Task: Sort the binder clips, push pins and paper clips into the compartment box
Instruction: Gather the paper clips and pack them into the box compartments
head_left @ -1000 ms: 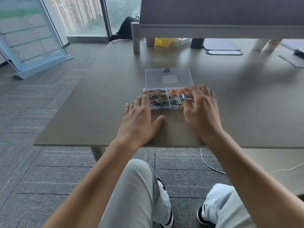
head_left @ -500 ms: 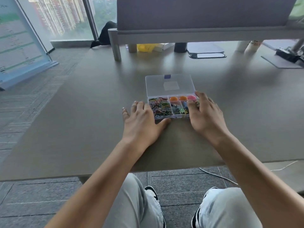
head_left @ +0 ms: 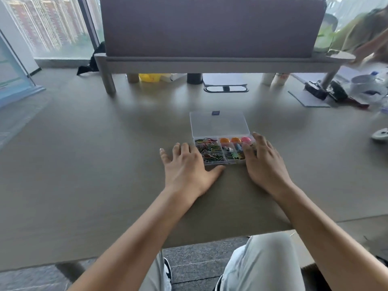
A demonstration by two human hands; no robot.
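Observation:
A clear plastic compartment box [head_left: 216, 162] lies on the grey table with its lid [head_left: 219, 124] flat open behind it. Its left compartment is full of coloured paper clips [head_left: 207, 151]. Orange and pink round push pins [head_left: 235, 140] fill the back compartments, and small mixed items lie in the front middle ones. My left hand [head_left: 186, 171] rests flat on the table against the box's left front corner, fingers spread. My right hand [head_left: 264, 162] lies over the box's right end, covering that compartment, and holds nothing.
A grey desk divider [head_left: 210, 28] on legs stands at the back, with cups, a yellow bag and a dark bottle under it. Black binder clips and a clear bag [head_left: 369, 89] lie at the far right, where another person's arm reaches in. The table's front edge [head_left: 126, 252] is near my knees.
The view has tilted up and shifted right, revealing more of the far table. Both hands stay beside the box; the right hand's fingers have flattened over its right end.

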